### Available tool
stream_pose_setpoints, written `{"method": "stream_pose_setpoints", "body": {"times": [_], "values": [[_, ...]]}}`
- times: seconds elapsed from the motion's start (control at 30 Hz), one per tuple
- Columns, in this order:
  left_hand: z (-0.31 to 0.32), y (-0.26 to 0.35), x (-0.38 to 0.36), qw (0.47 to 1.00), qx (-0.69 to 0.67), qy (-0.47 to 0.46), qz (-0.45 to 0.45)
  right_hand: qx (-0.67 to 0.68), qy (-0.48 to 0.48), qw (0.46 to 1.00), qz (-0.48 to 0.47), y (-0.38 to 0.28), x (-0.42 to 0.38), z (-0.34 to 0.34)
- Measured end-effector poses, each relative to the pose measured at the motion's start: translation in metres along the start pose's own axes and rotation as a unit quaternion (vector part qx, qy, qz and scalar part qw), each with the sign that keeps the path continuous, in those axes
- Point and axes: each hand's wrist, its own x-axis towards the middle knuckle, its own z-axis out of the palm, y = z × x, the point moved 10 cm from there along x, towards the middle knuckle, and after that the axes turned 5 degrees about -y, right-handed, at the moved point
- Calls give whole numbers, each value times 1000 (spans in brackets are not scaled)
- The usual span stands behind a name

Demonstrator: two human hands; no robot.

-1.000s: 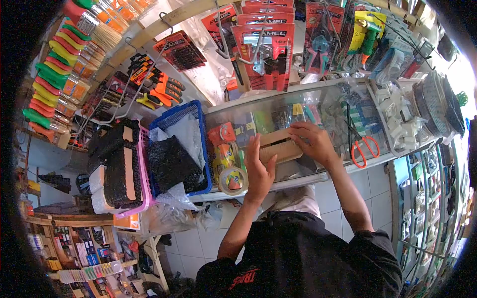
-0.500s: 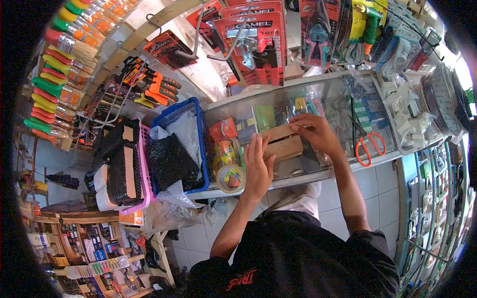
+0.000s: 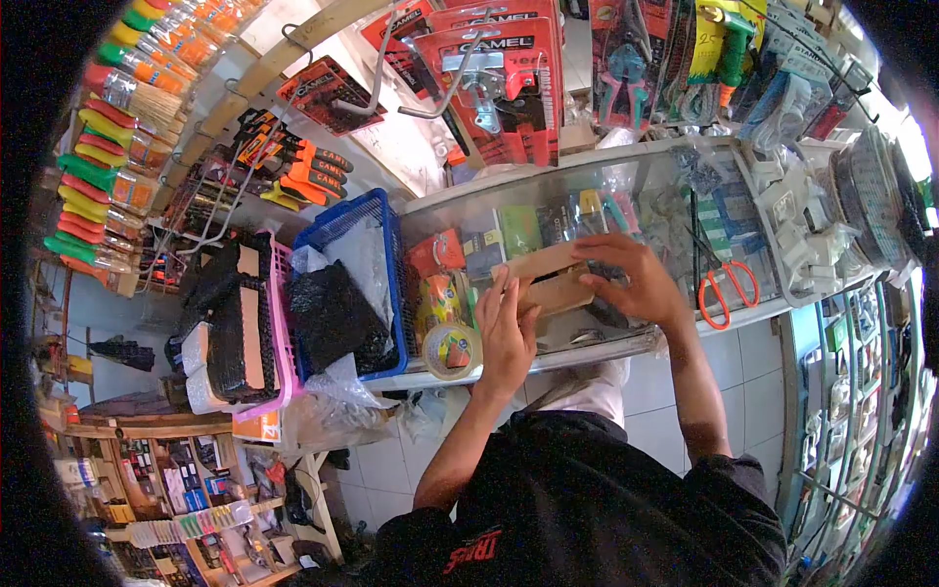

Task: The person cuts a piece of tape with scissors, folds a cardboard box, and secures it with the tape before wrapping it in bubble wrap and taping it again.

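Observation:
A small brown cardboard box (image 3: 560, 293) sits between my two hands above the glass counter, with a dark gap showing under its upper flap. My left hand (image 3: 507, 331) holds the box's left end, its fingers upright against the side and thumb at the front corner. On the right end, my right hand (image 3: 641, 282) has its fingers over the flap's edge and its thumb on the front face. A roll of clear tape (image 3: 453, 351) lies just left of my left hand. Orange-handled scissors (image 3: 727, 291) rest to the right of my right hand.
A blue basket (image 3: 398, 284) with a black bubble-wrapped parcel and a pink basket (image 3: 284, 318) with wrapped boxes stand at the left. Packaged tools (image 3: 504, 88) hang on hooks above the glass counter (image 3: 675, 235). Paintbrushes (image 3: 108, 147) hang at upper left.
My right hand has shifted from pinching the flap's upper edge to gripping round the box's right end, its thumb now on the front. My left hand stays at the left end.

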Motion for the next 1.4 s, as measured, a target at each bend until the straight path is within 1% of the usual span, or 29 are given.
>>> {"method": "stream_pose_setpoints", "body": {"times": [0.1,0.17,0.27,0.4,0.5,0.6,0.67,0.7,0.77,0.8,0.83,0.87,0.97,1.07,1.17,1.27,1.37,1.4], "values": [[-1,5,4,1000,12,-22,-9,-14,-7,1000,15,3,-1,1],[0,5,5,999,30,-17,-18,-20,-7,1000,18,8,-4,1],[2,4,5,999,39,-26,-22,-9,30,999,27,13,-9,3],[5,3,8,995,56,-66,-50,-45,58,997,14,14,-13,6],[5,21,16,993,90,-72,-13,-79,63,995,-8,9,-15,7],[19,32,25,992,66,-106,-22,-102,59,993,-15,7,-16,8],[28,36,26,993,38,-112,2,-93,62,994,-11,7,-17,9],[31,38,27,993,24,-115,14,-96,83,992,2,7,-18,5],[36,39,27,990,40,-135,33,-101,126,986,35,3,-21,-1],[38,41,27,987,47,-145,44,-2,132,987,86,13,-23,-1],[39,40,27,986,53,-153,43,98,137,976,137,22,-26,3],[40,40,26,984,59,-162,43,197,140,953,185,32,-31,9],[42,39,24,983,67,-166,43,373,122,888,240,48,-36,22],[45,36,21,981,82,-171,41,402,109,877,242,46,-38,23],[45,39,23,978,95,-183,31,389,139,883,223,32,-43,13],[51,35,20,975,124,-180,34,408,162,875,204,22,-48,12],[54,36,19,972,155,-171,40,414,183,866,212,26,-55,14],[54,37,19,971,165,-169,40,402,181,871,219,28,-56,14]]}}
